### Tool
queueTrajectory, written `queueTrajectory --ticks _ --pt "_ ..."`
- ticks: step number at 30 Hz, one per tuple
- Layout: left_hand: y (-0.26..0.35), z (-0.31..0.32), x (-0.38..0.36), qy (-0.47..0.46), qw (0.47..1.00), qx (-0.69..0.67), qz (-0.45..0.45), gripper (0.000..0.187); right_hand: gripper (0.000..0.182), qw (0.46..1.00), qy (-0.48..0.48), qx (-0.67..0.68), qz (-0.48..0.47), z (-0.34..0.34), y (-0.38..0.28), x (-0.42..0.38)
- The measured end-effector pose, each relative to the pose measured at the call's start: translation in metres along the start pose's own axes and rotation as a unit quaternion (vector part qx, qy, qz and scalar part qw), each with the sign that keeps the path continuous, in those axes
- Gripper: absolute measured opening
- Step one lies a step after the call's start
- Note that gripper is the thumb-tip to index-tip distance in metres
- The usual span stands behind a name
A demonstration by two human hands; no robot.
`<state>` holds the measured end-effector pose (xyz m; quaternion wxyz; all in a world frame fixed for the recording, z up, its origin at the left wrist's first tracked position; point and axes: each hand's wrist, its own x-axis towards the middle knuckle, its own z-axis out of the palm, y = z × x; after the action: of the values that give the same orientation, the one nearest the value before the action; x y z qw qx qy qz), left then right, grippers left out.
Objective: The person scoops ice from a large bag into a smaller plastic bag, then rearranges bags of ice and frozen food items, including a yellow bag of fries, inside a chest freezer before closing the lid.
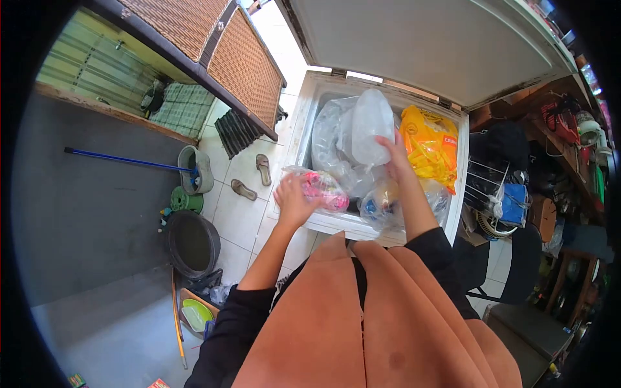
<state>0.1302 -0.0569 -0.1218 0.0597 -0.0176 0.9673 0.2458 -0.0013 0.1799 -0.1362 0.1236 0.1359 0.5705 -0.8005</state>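
Note:
An open chest freezer is in front of me, filled with plastic bags. My right hand grips the lower right side of a frosty, whitish ice bag, which is tilted up over the other bags. At the front left rim, my left hand is closed on a clear plastic bag with pink packs. Clear bags of ice lie at the left inside. A yellow food bag rests at the right. Near the front is a clear bag with blue and tan contents.
The freezer lid stands raised at the back. On the left are a wicker cabinet, sandals on the tiled floor, a dark basin and a blue-handled brush. A wire rack and chair stand at the right.

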Motion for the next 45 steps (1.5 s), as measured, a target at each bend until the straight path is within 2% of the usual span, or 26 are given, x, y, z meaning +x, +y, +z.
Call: queueTrajectory --ticks 2,3,7,8,10,12,14,16,17,18,20,21,23,26,27,29,31,32,34,37,39,41,42,43,44,45 --pt "0.027 -0.029 0.004 0.207 0.975 -0.079 0.005 0.064 0.075 0.996 0.000 0.085 0.035 -0.034 -0.004 -0.020" --pt "0.038 -0.041 0.010 0.225 0.966 -0.123 0.022 0.057 0.071 0.983 -0.004 0.169 0.069 -0.043 -0.007 -0.026" --pt "0.049 -0.002 0.057 0.154 0.968 -0.174 0.091 0.061 0.070 0.978 -0.003 -0.181 -0.103 0.019 -0.082 -0.073" --pt "0.056 0.007 0.074 0.136 0.966 -0.202 0.087 0.068 0.070 0.978 0.008 -0.179 -0.109 0.028 -0.087 -0.079" --pt "0.078 0.008 0.093 0.107 0.962 -0.234 0.094 0.075 0.062 0.911 -0.010 -0.389 -0.134 0.032 -0.094 -0.089" --pt "0.092 0.010 0.104 0.055 0.980 -0.191 0.003 0.091 0.060 0.897 0.010 -0.422 -0.132 0.019 -0.083 -0.101" --pt "0.100 0.021 0.105 0.070 0.983 -0.170 0.021 0.099 0.058 0.881 0.025 -0.454 -0.130 0.004 -0.081 -0.106" --pt "0.118 0.015 0.093 0.053 0.998 -0.012 0.036 0.104 0.049 0.817 0.049 -0.539 -0.198 -0.024 -0.094 -0.110" --pt "0.121 0.017 0.097 0.049 0.998 -0.014 0.038 0.104 0.039 0.751 0.111 -0.545 -0.356 -0.037 -0.109 -0.102" --pt "0.122 0.018 0.104 0.044 0.995 0.021 0.087 0.107 0.029 0.733 0.185 -0.514 -0.406 -0.022 -0.159 -0.110" --pt "0.122 0.018 0.114 0.046 0.988 0.054 0.135 0.110 0.025 0.549 0.255 -0.512 -0.609 -0.016 -0.246 -0.099" --pt "0.122 0.016 0.118 0.037 0.989 0.049 0.133 0.109 0.036 0.509 0.265 -0.525 -0.629 -0.019 -0.283 -0.089" --pt "0.120 0.015 0.117 0.033 0.990 0.043 0.129 0.109 0.068 0.524 0.293 -0.617 -0.508 -0.005 -0.348 -0.081" --pt "0.114 0.018 0.100 0.096 0.993 -0.065 0.007 0.108 0.059 0.503 0.340 -0.688 -0.398 0.021 -0.371 -0.072" --pt "0.109 0.016 0.095 0.077 0.992 -0.098 -0.028 0.109 0.059 0.504 0.338 -0.689 -0.397 0.013 -0.370 -0.060" --pt "0.102 0.013 0.083 0.056 0.988 -0.129 -0.067 0.111 0.062 0.391 0.339 -0.723 -0.458 -0.012 -0.363 -0.034" --pt "0.101 0.006 0.075 0.047 0.993 -0.059 -0.095 0.085 0.068 0.401 0.328 -0.731 -0.444 -0.006 -0.363 -0.041" --pt "0.092 0.011 0.076 0.047 0.992 -0.058 -0.099 0.085 0.073 0.408 0.320 -0.741 -0.428 -0.003 -0.365 -0.046" --pt "0.072 0.022 0.083 -0.015 0.997 -0.019 -0.079 0.040 0.078 0.401 0.327 -0.767 -0.381 0.017 -0.367 -0.069" --pt "0.067 0.020 0.082 0.023 0.997 0.045 -0.050 0.018 0.083 0.389 0.333 -0.803 -0.305 0.022 -0.377 -0.075" --pt "0.061 0.015 0.078 0.013 0.999 0.040 -0.006 0.021 0.083 0.387 0.327 -0.816 -0.279 0.018 -0.375 -0.077" --pt "0.053 0.013 0.076 0.009 0.999 0.034 0.034 0.025 0.082 0.382 0.299 -0.798 -0.359 0.012 -0.366 -0.084" --pt "0.050 0.013 0.077 -0.001 0.986 -0.163 0.038 0.024 0.082 0.381 0.297 -0.796 -0.363 0.013 -0.361 -0.092" --pt "0.048 0.014 0.076 -0.011 0.935 -0.353 0.040 0.024 0.082 0.445 0.278 -0.789 -0.319 0.020 -0.352 -0.111" --pt "0.051 0.009 0.070 -0.009 0.934 -0.354 0.038 0.024 0.083 0.505 0.256 -0.778 -0.272 0.023 -0.344 -0.126" --pt "0.058 -0.001 0.060 0.033 0.899 -0.436 0.010 0.023 0.069 0.416 0.290 -0.778 -0.371 0.009 -0.327 -0.126"
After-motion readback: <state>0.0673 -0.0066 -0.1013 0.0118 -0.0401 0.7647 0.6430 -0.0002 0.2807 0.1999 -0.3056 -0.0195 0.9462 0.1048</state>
